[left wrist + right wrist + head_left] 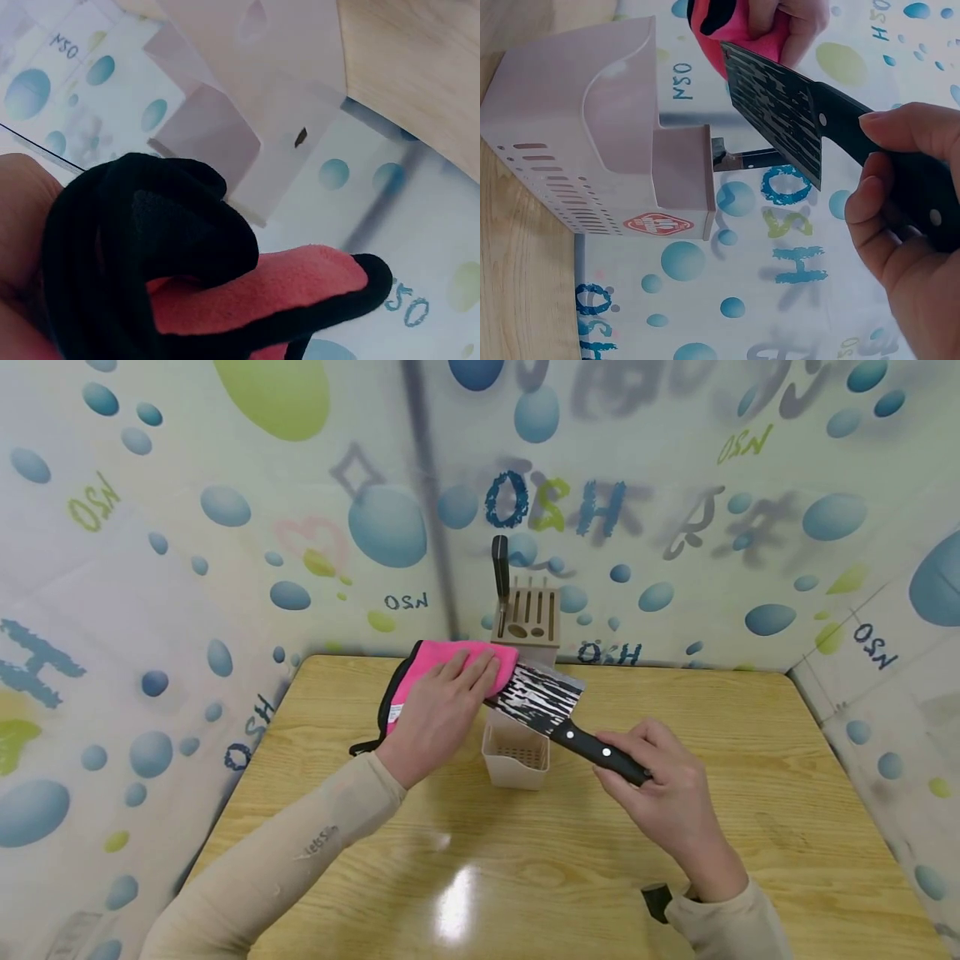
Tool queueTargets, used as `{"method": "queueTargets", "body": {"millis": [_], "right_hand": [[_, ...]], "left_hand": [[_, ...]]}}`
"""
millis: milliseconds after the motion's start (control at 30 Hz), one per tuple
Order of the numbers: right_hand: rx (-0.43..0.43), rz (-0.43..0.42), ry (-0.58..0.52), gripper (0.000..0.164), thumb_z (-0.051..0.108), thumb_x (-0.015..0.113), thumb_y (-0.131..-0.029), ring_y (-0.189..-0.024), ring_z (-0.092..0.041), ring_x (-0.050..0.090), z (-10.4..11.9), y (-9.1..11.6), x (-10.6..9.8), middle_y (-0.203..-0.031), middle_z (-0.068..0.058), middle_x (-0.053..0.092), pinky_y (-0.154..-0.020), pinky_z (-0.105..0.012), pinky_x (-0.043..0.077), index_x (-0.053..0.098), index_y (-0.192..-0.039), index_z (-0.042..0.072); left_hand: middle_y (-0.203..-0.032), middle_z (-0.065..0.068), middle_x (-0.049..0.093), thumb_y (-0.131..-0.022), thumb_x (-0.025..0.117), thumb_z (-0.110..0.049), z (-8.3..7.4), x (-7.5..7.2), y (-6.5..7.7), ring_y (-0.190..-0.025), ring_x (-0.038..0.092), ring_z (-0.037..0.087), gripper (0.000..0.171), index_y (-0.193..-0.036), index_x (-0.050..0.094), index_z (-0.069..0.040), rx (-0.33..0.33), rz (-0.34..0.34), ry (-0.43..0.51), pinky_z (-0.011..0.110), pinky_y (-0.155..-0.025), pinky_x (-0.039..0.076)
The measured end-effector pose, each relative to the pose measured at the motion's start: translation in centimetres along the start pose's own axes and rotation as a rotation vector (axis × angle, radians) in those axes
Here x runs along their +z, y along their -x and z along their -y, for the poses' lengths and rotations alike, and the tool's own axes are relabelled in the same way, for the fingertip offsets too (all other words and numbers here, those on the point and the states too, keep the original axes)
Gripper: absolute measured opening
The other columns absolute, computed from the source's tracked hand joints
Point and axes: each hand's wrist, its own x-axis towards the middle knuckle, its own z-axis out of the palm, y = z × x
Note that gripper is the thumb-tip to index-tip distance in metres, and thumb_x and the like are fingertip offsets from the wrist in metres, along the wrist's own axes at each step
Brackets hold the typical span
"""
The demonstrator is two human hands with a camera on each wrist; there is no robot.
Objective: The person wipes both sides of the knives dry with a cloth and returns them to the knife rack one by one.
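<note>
A cleaver (538, 697) with a black-and-silver streaked blade is held above the table in front of a knife holder. My right hand (671, 789) grips its black riveted handle (847, 112). At the far end of the blade, my left hand (438, 714) holds a pink cloth (423, 664) with black edging against the metal. In the right wrist view, the left fingers (769, 15) bend over the cloth by the blade's tip corner. Folded cloth (315, 281) fills much of the left wrist view and hides most of that hand.
Behind the blade stands a beige knife holder (551, 622) with a slotted top and a perforated front bin (516, 777). Another black-handled knife (500, 564) stands upright in it. A small black object (657, 902) is near the right sleeve. Patterned sheets (645, 460) border the wooden table (360, 893).
</note>
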Motion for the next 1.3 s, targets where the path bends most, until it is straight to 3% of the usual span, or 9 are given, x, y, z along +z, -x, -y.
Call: {"method": "queueTargets", "body": {"millis": [267,633,833,1033,1133,1300], "right_hand": [[0.062,-0.044,-0.072,0.038,-0.012,0.087,-0.07,-0.071,-0.006,0.05,-0.4,0.2,-0.3,-0.087,-0.004,0.062,-0.056,-0.014,0.043,0.08,-0.105,0.001],[0.202,-0.079,-0.143,0.037,-0.011,0.084,-0.076,-0.069,-0.006,0.051,-0.3,0.3,-0.7,-0.087,-0.004,0.064,-0.054,-0.015,0.043,0.08,-0.111,0.003],[0.232,-0.069,-0.194,0.029,-0.009,0.08,-0.083,-0.064,-0.005,0.059,-0.2,0.3,-0.6,-0.083,-0.001,0.063,-0.052,-0.017,0.047,0.079,-0.111,0.001],[0.258,-0.081,-0.253,0.015,-0.007,0.073,-0.091,-0.06,-0.008,0.065,-0.2,0.3,-0.2,-0.076,-0.002,0.066,-0.055,-0.018,0.053,0.079,-0.104,-0.002],[0.293,-0.087,-0.273,0.009,-0.004,0.068,-0.096,-0.057,-0.009,0.066,-0.1,0.2,0.0,-0.068,-0.003,0.066,-0.057,-0.019,0.055,0.077,-0.096,-0.002],[0.423,-0.111,-0.337,0.02,0.004,0.064,-0.102,-0.053,-0.014,0.066,0.6,-0.1,0.2,-0.061,-0.004,0.066,-0.061,-0.022,0.059,0.074,-0.087,-0.005]], "left_hand": [[-0.147,0.013,0.059,-0.096,0.064,0.001,1.3,-0.1,0.3,-0.131,0.061,0.037,0.051,-0.147,0.057,-0.002,-0.067,-0.05,0.055,0.043,-0.106,0.054],[-0.147,0.017,0.059,-0.093,0.06,0.009,1.9,-0.8,0.4,-0.131,0.061,0.032,0.054,-0.146,0.057,0.002,-0.086,-0.289,0.094,0.04,-0.109,0.051],[-0.149,0.016,0.057,-0.092,0.067,0.005,1.2,-1.2,0.2,-0.134,0.059,0.032,0.058,-0.148,0.054,0.001,-0.097,-0.376,0.115,0.039,-0.112,0.048],[-0.15,0.017,0.056,-0.089,0.062,0.009,0.0,-1.3,0.0,-0.134,0.059,0.032,0.06,-0.148,0.054,0.002,-0.09,-0.438,0.136,0.038,-0.115,0.045],[-0.151,0.016,0.056,-0.09,0.059,0.01,-0.7,-1.1,0.0,-0.134,0.059,0.033,0.059,-0.148,0.054,0.002,-0.089,-0.449,0.14,0.038,-0.115,0.045],[-0.154,0.014,0.053,-0.09,0.061,0.008,-2.2,-1.0,0.0,-0.138,0.055,0.032,0.063,-0.151,0.051,-0.001,-0.071,-0.417,0.126,0.038,-0.115,0.045]]}}
